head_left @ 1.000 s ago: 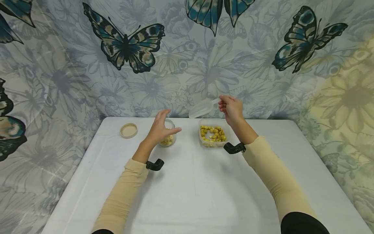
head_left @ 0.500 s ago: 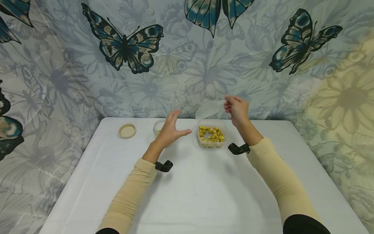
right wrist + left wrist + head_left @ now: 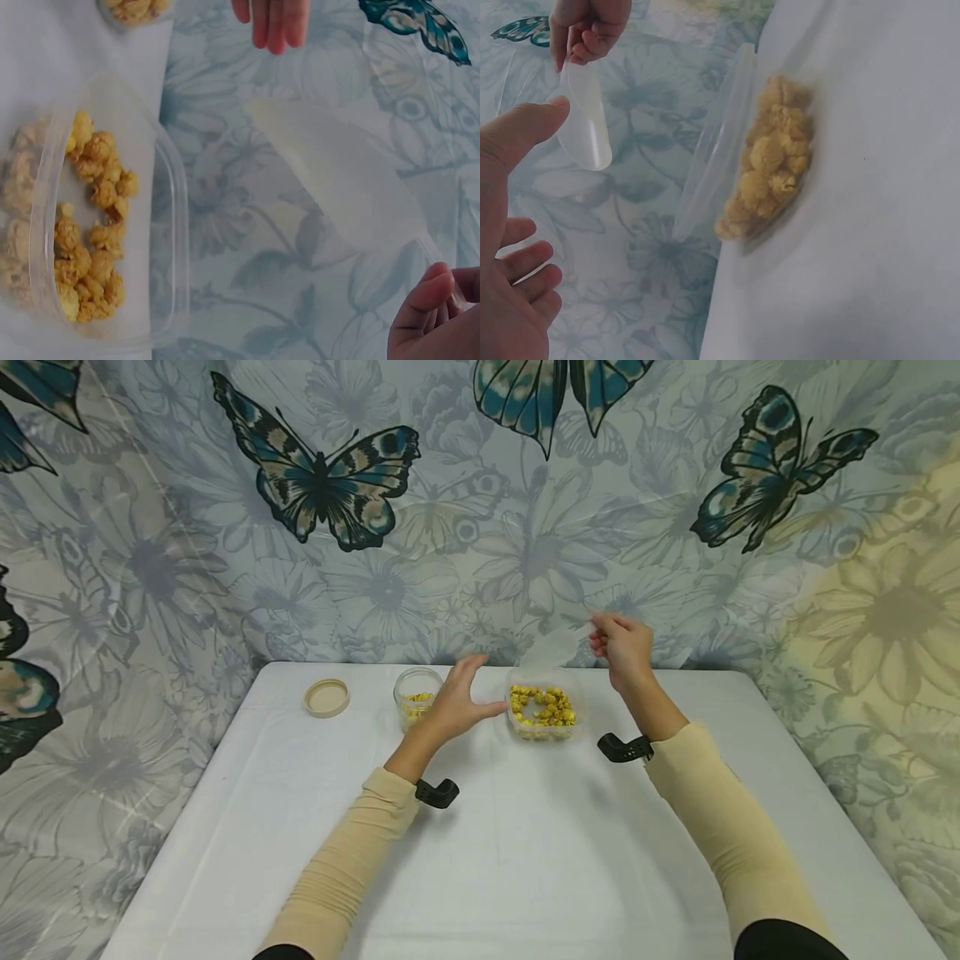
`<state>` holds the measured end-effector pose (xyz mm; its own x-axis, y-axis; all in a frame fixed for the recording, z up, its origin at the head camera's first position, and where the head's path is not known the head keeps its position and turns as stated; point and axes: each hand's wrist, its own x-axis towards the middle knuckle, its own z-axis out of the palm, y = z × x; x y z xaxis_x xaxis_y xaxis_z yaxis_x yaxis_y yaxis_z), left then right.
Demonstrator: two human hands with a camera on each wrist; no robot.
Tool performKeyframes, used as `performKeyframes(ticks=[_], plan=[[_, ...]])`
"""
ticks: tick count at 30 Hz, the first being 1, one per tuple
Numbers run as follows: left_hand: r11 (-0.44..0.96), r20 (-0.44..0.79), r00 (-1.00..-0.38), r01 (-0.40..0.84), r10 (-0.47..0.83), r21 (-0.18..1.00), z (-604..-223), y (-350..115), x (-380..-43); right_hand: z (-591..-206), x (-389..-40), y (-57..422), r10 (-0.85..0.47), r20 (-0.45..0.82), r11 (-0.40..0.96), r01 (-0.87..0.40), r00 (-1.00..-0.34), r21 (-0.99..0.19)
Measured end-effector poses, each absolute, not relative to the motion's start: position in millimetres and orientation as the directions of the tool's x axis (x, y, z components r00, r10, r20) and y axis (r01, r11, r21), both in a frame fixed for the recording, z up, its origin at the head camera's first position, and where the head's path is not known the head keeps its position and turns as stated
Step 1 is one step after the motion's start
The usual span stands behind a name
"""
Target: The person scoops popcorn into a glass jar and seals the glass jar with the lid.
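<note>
My right hand [image 3: 626,647] pinches the thin handle of a translucent white scoop [image 3: 345,180], raised above the back of a clear plastic container [image 3: 180,225]. Yellow-brown popcorn [image 3: 558,706] lies in that container, with a bare patch of its bottom showing in the middle. My left hand [image 3: 457,702] is held between the container and a round glass jar [image 3: 405,714], thumb and fingers spread, holding nothing. Its thumb tip comes close to the container's left side in the head view; the left wrist view shows a gap. Popcorn is in the jar too, partly hidden by the left hand.
A round beige-rimmed lid [image 3: 326,698] lies on the white-covered table [image 3: 510,860], left of the jar. Right behind the table's back edge hangs a butterfly-patterned cloth [image 3: 540,552].
My left hand has moved right, from in front of the jar towards the container, uncovering the jar. The right hand and scoop have shifted right and slightly down.
</note>
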<state>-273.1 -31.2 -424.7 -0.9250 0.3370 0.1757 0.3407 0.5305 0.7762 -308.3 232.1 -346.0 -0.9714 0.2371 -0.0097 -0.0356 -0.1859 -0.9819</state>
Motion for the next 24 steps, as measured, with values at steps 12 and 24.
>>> performKeyframes(ticks=[12,24], plan=[[0.524,0.115,-0.929,0.297,0.351,0.799,-439,-15,-272,-353,-307,243,0.283,-0.001,-0.088,-0.025,-0.959,-0.996],[0.532,0.081,-0.935,0.266,0.346,0.804,-460,-5,-271,-365,-305,250,0.267,0.068,0.180,-0.020,-0.961,-0.984]])
